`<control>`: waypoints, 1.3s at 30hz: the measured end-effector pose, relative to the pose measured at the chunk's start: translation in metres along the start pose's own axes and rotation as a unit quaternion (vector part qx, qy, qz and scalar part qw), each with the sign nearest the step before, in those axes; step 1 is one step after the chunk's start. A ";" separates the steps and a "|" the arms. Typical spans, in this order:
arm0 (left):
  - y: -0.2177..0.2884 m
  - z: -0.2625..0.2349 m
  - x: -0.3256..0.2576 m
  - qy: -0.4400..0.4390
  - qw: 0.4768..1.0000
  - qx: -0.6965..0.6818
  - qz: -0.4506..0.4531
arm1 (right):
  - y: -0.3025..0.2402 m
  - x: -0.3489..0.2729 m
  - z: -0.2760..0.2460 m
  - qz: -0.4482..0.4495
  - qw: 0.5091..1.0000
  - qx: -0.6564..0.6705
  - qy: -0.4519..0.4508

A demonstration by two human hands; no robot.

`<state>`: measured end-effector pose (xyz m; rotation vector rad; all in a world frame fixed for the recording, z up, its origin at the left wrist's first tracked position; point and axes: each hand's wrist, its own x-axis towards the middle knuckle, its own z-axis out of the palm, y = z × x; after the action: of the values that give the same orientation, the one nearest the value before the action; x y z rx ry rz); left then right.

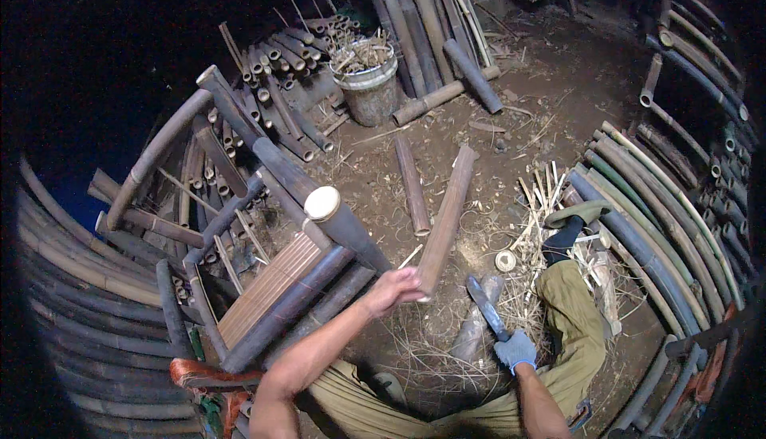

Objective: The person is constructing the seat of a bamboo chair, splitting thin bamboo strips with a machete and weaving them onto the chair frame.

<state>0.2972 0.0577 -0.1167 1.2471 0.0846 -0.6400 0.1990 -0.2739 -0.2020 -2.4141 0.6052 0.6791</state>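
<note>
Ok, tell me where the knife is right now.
In the head view, the knife is low, right of centre, in the gloved right hand, right of the bamboo piece in the left hand.

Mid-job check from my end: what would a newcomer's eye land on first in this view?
Probably the long-bladed knife in the blue-gloved right hand, below and right of centre, and the brown bamboo piece whose lower end the bare left hand holds near the middle. Next might come the pale round pole end left of centre, then the scrap-filled bucket at upper centre.
</note>
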 end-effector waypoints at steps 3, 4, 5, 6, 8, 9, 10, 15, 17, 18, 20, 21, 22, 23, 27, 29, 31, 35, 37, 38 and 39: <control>0.019 0.008 -0.069 -0.028 0.985 0.168 -0.003 | 0.034 0.013 0.007 -0.009 0.990 0.140 0.018; 0.020 0.006 -0.109 -0.004 0.986 0.165 0.004 | 0.005 -0.014 -0.021 -0.022 0.953 0.278 -0.122; 0.021 0.010 -0.131 0.003 0.987 0.162 0.017 | 0.001 -0.020 -0.025 -0.002 0.854 0.488 -0.182; 0.025 0.013 -0.153 -0.009 0.988 0.156 0.007 | -0.006 -0.023 -0.028 -0.059 0.804 0.562 -0.184; 0.019 0.015 -0.193 -0.019 0.990 0.137 -0.005 | -0.049 -0.020 -0.045 -0.133 0.698 0.684 -0.165; 0.016 0.017 -0.210 -0.030 0.990 0.141 0.014 | -0.075 -0.021 -0.053 -0.178 0.648 0.713 -0.199; 0.020 0.020 -0.227 -0.029 0.988 0.147 0.035 | -0.099 -0.022 -0.061 -0.218 0.590 0.740 -0.238; 0.023 0.030 -0.277 -0.009 0.980 0.148 0.133 | -0.104 0.013 -0.076 -0.249 0.550 0.755 -0.255; 0.012 0.035 -0.295 0.033 0.994 -0.002 0.100 | -0.107 0.009 -0.043 -0.212 0.550 0.772 -0.237; 0.005 0.033 -0.303 0.043 0.992 -0.043 0.114 | -0.105 0.007 -0.029 -0.204 0.548 0.776 -0.235; 0.003 0.032 -0.314 0.074 0.983 -0.105 0.131 | -0.100 -0.005 0.002 -0.194 0.544 0.781 -0.237; -0.002 0.030 -0.316 0.126 0.978 -0.098 0.132 | -0.094 -0.013 0.017 -0.193 0.540 0.783 -0.239; -0.005 0.029 -0.316 0.175 0.972 -0.089 0.131 | -0.087 -0.014 0.032 -0.173 0.557 0.778 -0.234; -0.008 0.028 -0.314 0.221 0.964 -0.078 0.129 | -0.080 -0.007 0.050 -0.153 0.572 0.773 -0.226; -0.004 0.007 -0.289 0.304 0.866 0.337 0.208 | -0.034 0.025 0.079 -0.064 0.778 0.594 -0.193; 0.017 0.027 -0.268 0.342 0.842 0.375 0.183 | -0.034 0.006 0.066 -0.109 0.849 0.496 -0.146; 0.042 0.042 -0.243 0.369 0.820 0.429 0.085 | -0.036 -0.026 0.044 -0.162 0.896 0.406 -0.080; 0.079 0.039 -0.211 0.264 0.855 0.428 0.127 | -0.054 -0.079 0.000 -0.245 0.932 0.265 0.039; 0.083 0.038 -0.190 0.213 0.821 0.501 0.173 | -0.039 -0.072 -0.013 -0.293 0.931 0.209 0.065; 0.082 0.034 -0.179 0.200 0.812 0.524 0.165 | -0.047 -0.090 -0.023 -0.283 0.935 0.208 0.047; 0.092 0.037 -0.176 0.184 0.801 0.548 0.157 | -0.054 -0.105 -0.031 -0.283 0.935 0.203 0.060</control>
<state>0.1869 0.1108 0.0441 2.4446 -0.2082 -0.0818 0.1581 -0.2249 -0.0977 -2.0880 0.0582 0.1418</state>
